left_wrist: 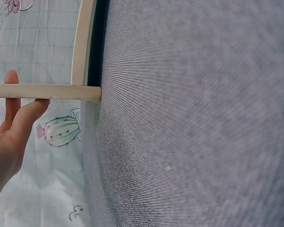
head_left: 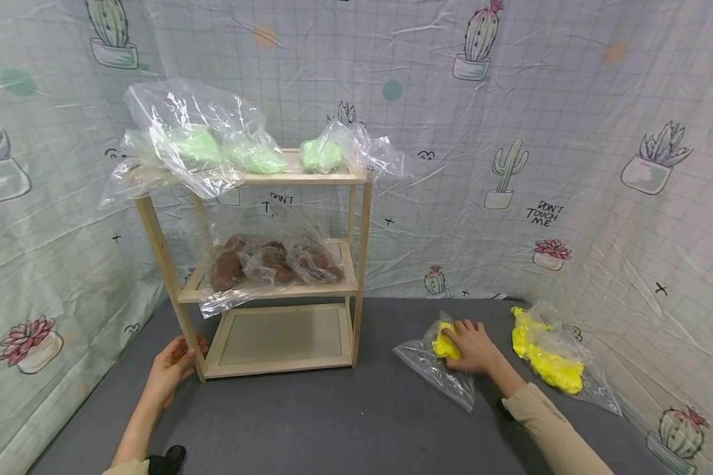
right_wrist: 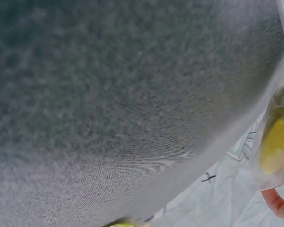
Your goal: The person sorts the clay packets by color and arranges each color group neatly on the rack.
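Holding the wooden rack (head_left: 285, 333) by its front left post (head_left: 168, 277) with the left hand (head_left: 175, 366) — with thumb to one side, fingers to the other. Gripping a bag of yellow dough (head_left: 443, 344) with the right hand (head_left: 474, 346), fingers bent over the lump, to the right of the rack and well apart from it. Cannot tell whether lifted clear of the table (head_left: 333, 422). Looks to be at the picking-up step — likely calling next for a firm hold and a lift without dragging loose plastic. Also noted: more yellow bags (head_left: 546, 359) farther right, green bags (head_left: 199, 148) on the top shelf, brown bags (head_left: 228, 264) on the middle one.
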`<state>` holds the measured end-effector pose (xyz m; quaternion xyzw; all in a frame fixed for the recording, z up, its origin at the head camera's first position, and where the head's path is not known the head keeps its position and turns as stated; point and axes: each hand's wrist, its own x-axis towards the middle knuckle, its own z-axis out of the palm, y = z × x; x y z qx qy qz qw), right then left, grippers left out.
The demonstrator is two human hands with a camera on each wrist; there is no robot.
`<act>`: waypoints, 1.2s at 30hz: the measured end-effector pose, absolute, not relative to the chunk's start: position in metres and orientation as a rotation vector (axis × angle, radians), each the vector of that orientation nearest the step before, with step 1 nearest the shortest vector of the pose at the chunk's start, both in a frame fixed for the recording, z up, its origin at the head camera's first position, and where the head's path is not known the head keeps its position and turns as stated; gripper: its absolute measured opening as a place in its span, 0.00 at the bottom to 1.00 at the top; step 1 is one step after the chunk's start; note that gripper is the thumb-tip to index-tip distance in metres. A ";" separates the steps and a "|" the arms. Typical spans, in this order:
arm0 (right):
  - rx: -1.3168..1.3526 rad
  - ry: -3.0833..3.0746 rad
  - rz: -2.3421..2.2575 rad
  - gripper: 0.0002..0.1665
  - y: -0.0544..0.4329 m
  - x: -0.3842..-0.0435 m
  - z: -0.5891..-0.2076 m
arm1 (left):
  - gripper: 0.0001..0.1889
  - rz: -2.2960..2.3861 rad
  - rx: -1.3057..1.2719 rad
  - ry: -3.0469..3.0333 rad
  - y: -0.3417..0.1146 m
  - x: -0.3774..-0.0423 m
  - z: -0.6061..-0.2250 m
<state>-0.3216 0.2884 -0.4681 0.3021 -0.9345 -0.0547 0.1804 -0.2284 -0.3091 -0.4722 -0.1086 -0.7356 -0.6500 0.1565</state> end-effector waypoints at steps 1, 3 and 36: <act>0.866 -2.625 -0.152 0.30 0.288 -0.320 -0.468 | 0.11 -1.837 -0.302 -2.134 -0.309 -0.228 -0.471; 0.881 -2.603 -0.156 0.30 0.287 -0.318 -0.467 | 0.11 -1.845 -0.310 -2.132 -0.309 -0.228 -0.471; 1.076 -2.148 -0.073 0.31 0.246 -0.276 -0.427 | 0.15 -1.763 -0.236 -2.209 -0.307 -0.226 -0.466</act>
